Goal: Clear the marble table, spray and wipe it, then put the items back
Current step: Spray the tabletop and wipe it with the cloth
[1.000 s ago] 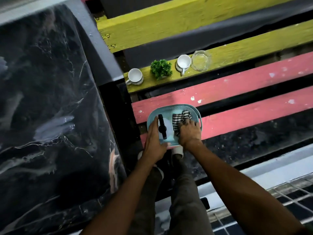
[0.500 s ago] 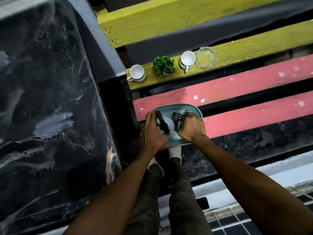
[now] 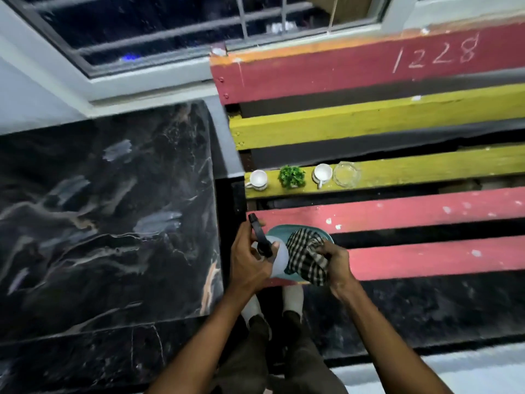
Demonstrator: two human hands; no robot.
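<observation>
The black marble table [image 3: 108, 223] fills the left of the view, its top bare. My left hand [image 3: 250, 260] grips a white spray bottle [image 3: 279, 260] with a black nozzle, lifted above a teal tray [image 3: 279, 230] on the red bench slats. My right hand [image 3: 335, 265] holds a bunched black-and-white checked cloth [image 3: 306, 257] over the tray. On a yellow slat behind stand a white cup [image 3: 258, 179], a small green plant [image 3: 292, 176], a second white cup [image 3: 322, 174] and a clear glass dish [image 3: 346, 174].
A slatted bench [image 3: 412, 209] in red and yellow runs along the right, with dark gaps between slats. A barred window [image 3: 170, 32] sits above the table. My legs and white shoes [image 3: 292, 297] are below the tray on dark floor.
Both hands have lifted the spray bottle and the cloth up out of the tray. The camera has tilted up, bringing the window and upper bench slats into view.
</observation>
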